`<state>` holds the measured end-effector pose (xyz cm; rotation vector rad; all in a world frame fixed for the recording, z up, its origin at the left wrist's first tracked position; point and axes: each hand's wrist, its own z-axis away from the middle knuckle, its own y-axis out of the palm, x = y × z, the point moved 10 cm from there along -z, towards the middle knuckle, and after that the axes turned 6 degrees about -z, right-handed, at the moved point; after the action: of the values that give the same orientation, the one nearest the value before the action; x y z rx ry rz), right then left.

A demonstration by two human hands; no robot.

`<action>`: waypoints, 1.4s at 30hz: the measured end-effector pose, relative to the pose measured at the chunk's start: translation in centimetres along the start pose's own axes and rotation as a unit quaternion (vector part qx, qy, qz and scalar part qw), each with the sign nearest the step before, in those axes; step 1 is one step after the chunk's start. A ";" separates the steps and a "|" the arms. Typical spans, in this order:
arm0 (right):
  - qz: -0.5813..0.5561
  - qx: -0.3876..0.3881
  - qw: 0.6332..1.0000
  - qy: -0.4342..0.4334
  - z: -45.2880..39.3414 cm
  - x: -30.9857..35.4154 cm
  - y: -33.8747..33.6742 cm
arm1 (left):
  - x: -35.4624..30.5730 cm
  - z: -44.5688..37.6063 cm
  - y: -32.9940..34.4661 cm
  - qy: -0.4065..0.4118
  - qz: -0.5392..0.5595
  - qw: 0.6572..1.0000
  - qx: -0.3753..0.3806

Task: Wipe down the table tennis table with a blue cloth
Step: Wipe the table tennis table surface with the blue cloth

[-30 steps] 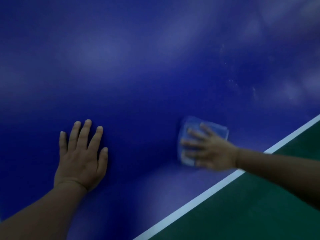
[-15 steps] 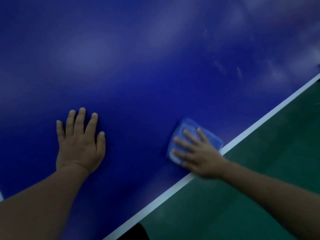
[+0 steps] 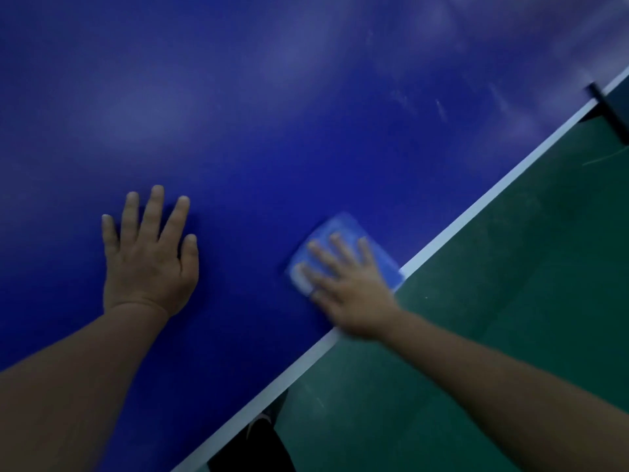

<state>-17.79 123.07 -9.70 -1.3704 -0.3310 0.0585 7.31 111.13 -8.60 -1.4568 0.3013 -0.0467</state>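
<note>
On the blue table tennis table [image 3: 306,131], near its white edge line [image 3: 476,212], the right hand [image 3: 350,287] lies flat on a blue cloth [image 3: 340,233]. Its fingers [image 3: 335,245] are straight and spread a little apart, pressing the cloth down against the surface rather than curling round it (the hand is blurred, so the thumb's exact position cannot be told). The cloth is folded into a small pad, paler than the table, and it sits just beside the white line, with its lower right corner touching or overlapping that line. The heel of the right hand reaches to the line as well, and the forearm stretches out past the table edge over the green floor [image 3: 493,318].

The left hand [image 3: 149,257] rests palm down on the table, well apart from the cloth, to its left. Its fingers are straight and slightly fanned, the thumb close alongside the palm, and it holds nothing.

Faint pale smears [image 3: 439,109] show on the table surface toward the upper right. A dark post or bracket [image 3: 609,110] stands at the table edge in the far upper right corner. At the bottom, just under the white line, a dark shape [image 3: 258,441] shows against the floor; what it is cannot be told.
</note>
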 end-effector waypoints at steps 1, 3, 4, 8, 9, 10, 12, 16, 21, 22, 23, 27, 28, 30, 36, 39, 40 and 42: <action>0.002 -0.007 0.995 0.095 -0.3 -4.7 -1.0 | -0.1 -0.1 0.1 0.006 -0.002 1.000 0.009; -0.021 -0.028 0.953 0.302 0.1 -13.9 -3.4 | -0.1 -0.1 0.3 0.007 -0.004 1.000 0.017; -0.047 -0.051 0.925 0.374 0.5 -16.8 -4.4 | -0.1 -0.1 0.3 0.005 -0.006 1.000 0.016; -0.092 -0.109 0.869 0.474 -1.0 -15.6 -4.3 | -0.1 -0.2 0.3 0.003 -0.008 1.000 0.017; -0.068 -0.107 0.899 0.418 -2.2 -12.3 -3.7 | -0.1 -0.2 0.3 0.003 -0.008 1.000 0.017; -0.048 -0.093 0.939 0.327 -3.1 -8.3 -2.8 | -0.1 -0.1 0.2 0.003 -0.008 1.000 0.018; -0.016 -0.040 0.987 0.152 -2.7 -2.5 -1.3 | -0.1 -0.2 0.1 0.001 -0.009 1.000 0.016; -0.026 -0.027 0.967 0.251 -1.8 -11.9 -3.0 | -0.3 -0.3 0.1 0.002 -0.015 1.000 0.010; -0.098 -0.112 0.874 0.462 -3.2 -19.3 -5.4 | 0.3 -0.2 0.9 -0.001 -0.045 0.999 0.020; -0.089 -0.104 0.894 0.427 -5.2 -18.4 -5.4 | 0.7 -0.2 1.3 -0.002 -0.051 0.998 0.032; -0.073 -0.086 0.927 0.357 -7.4 -16.7 -5.4 | 1.0 -0.3 1.7 -0.005 -0.057 0.997 0.045; -0.022 0.007 0.997 -0.078 -9.6 -9.2 -3.8 | 0.8 -0.5 2.2 -0.064 -0.058 0.994 0.061; -0.019 0.020 0.991 -0.127 -9.3 -10.7 -4.2 | -0.3 -0.8 1.8 -0.084 -0.048 0.994 0.050; 0.003 0.010 0.996 -0.088 -9.7 -17.4 -6.1 | -4.5 -1.9 0.9 -0.108 -0.035 0.993 0.012; -0.033 -0.063 0.969 0.235 -9.4 -28.4 -8.7 | -19.9 -7.5 0.7 -0.131 0.052 0.990 -0.023; -0.024 -0.042 0.998 -0.025 -10.2 -17.9 -6.4 | -21.5 -8.1 1.8 -0.156 0.039 0.987 -0.020; -0.022 -0.025 0.996 -0.088 -11.0 -16.0 -5.9 | -21.4 -8.3 2.1 -0.159 0.036 0.986 -0.022; -0.028 -0.004 0.990 -0.140 -14.4 -16.0 -6.4 | -21.2 -8.5 2.7 -0.156 0.030 0.987 -0.014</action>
<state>-30.23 104.38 -9.00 -1.3619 -0.6047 0.2035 -15.45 107.73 -8.31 -1.4570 0.0897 0.2324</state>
